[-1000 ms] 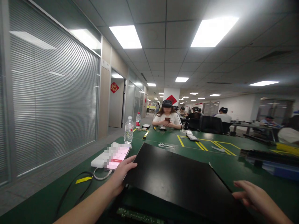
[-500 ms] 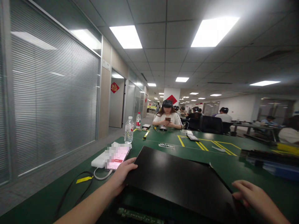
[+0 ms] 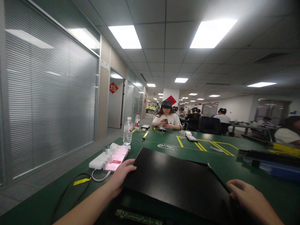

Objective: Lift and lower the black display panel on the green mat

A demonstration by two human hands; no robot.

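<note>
A flat, glossy black panel (image 3: 178, 181), like a display screen, lies slanted in front of me above the green table. My left hand (image 3: 123, 175) grips its left edge, thumb on top and the other fingers partly hidden beyond the edge. At the right edge, my right hand (image 3: 241, 190) has its fingers bent around the rim, with some fingertips hidden. Below the panel's near edge, a green circuit board strip (image 3: 138, 217) shows in the shadow. Another dark edge sticks out past the panel's far right side; what it belongs to is hidden.
A phone (image 3: 118, 157) and white power bank (image 3: 97, 160) lie left, with a black strap (image 3: 62, 193) nearby. A water bottle (image 3: 127, 131) stands behind them. Dark parts and a blue tray (image 3: 272, 168) are at right. A person (image 3: 166, 118) sits opposite, holding a phone.
My right hand has come slightly left, closer against the panel's right edge. The left hand keeps its hold. The whole view has shifted a little.
</note>
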